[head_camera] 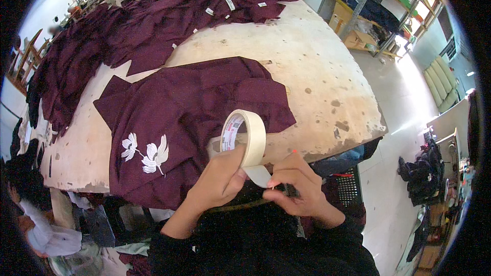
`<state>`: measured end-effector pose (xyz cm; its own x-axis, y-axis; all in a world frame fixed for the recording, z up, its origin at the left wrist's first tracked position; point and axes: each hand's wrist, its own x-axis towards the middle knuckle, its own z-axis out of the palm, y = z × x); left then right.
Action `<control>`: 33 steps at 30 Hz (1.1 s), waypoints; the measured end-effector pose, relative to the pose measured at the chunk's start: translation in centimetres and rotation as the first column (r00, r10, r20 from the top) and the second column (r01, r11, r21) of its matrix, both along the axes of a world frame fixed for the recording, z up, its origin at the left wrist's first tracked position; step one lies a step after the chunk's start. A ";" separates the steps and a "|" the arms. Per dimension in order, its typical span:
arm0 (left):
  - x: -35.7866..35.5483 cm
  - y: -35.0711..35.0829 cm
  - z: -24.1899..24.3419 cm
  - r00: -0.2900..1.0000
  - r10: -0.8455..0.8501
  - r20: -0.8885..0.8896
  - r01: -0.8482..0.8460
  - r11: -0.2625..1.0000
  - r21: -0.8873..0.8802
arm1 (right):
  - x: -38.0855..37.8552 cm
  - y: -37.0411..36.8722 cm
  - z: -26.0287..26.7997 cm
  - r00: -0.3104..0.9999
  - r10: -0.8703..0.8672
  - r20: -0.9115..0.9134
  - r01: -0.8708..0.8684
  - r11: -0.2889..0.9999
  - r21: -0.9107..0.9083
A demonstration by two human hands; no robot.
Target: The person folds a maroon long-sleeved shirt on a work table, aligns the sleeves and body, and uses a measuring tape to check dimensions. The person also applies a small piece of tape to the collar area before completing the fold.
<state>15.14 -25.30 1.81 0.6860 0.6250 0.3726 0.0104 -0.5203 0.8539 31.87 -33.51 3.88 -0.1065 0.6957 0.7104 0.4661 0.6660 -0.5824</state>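
My left hand point(220, 178) grips a roll of cream masking tape point(256, 138) by its lower side, fingers through the core. The core's inner face bears printing. A short strip of tape point(261, 175) is peeled off the roll, and its free end is pinched by my right hand point(297, 186) between thumb and forefinger. Beneath and beyond the hands lies a maroon garment point(191, 99), spread out and slightly wrinkled near the table's front edge. White embroidered flowers point(153, 155) decorate its lower left part.
The stained wooden table point(314, 69) carries a heap of maroon garments point(126, 27) with white labels along its far and left sides. Under the front right edge stands a perforated plastic crate point(347, 188). Shelves point(356, 11) hold cloth and cardboard boxes. At lower left is another person point(50, 230).
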 end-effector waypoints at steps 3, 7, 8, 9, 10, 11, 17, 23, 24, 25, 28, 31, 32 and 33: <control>0.2 0.1 -1.1 0.996 -0.063 -0.060 0.074 0.979 0.190 | 0.6 -1.1 -1.8 0.989 0.111 0.097 -0.127 0.976 0.178; -1.7 0.7 -1.1 0.899 0.412 0.148 -0.288 0.811 -0.510 | 3.4 -1.7 0.4 0.851 0.518 0.084 -0.507 0.771 0.385; -3.0 0.9 -0.9 0.899 0.427 0.094 -0.347 0.829 -0.438 | 4.5 -1.8 1.2 0.785 0.608 0.117 -0.588 0.674 0.447; -3.0 0.2 -0.4 0.970 0.236 0.061 -0.192 0.894 -0.405 | 4.8 -2.6 1.0 0.816 0.578 0.023 -0.543 0.752 0.373; -2.5 -0.2 -0.1 0.999 -0.001 0.042 0.017 0.926 -0.378 | 5.3 -3.7 1.1 0.854 0.517 -0.058 -0.484 0.831 0.275; -2.2 -0.3 0.4 0.971 -0.238 0.015 0.229 0.910 -0.346 | 5.9 -4.7 1.1 0.896 0.427 -0.118 -0.427 0.904 0.033; 6.1 -3.4 -0.5 0.925 -0.339 0.172 0.351 0.935 -0.048 | 10.5 -8.0 0.8 0.926 0.298 -0.234 -0.378 0.707 -0.598; 14.4 -7.9 -7.5 0.914 -0.399 0.071 0.397 0.917 0.044 | 14.2 -17.3 2.7 0.921 -0.376 0.103 0.337 0.637 -0.693; 15.4 -8.3 -7.7 0.937 -0.327 -0.123 0.336 0.940 0.057 | 14.3 -17.5 2.9 0.885 -0.449 0.125 0.392 0.571 -0.721; 16.1 -8.5 -7.9 0.934 -0.251 -0.255 0.279 0.957 0.082 | 14.3 -17.2 2.7 0.883 -0.457 0.104 0.378 0.562 -0.736; 18.4 -8.5 -9.4 0.859 -0.064 -0.508 0.187 0.963 0.195 | 14.9 -15.9 0.9 0.873 -0.488 0.013 0.336 0.582 -0.741; 19.8 -8.9 -10.5 0.807 -0.143 -0.573 0.261 0.957 0.128 | 16.4 -14.7 -1.6 0.827 -0.563 -0.005 0.367 0.546 -0.753; 19.6 -9.3 -10.6 0.837 -0.149 -0.527 0.273 0.948 0.165 | 16.7 -14.8 -1.9 0.836 -0.547 -0.028 0.329 0.543 -0.772; 18.9 -9.6 -10.3 0.862 -0.154 -0.482 0.282 0.937 0.207 | 17.0 -14.9 -1.8 0.857 -0.515 -0.013 0.315 0.545 -0.777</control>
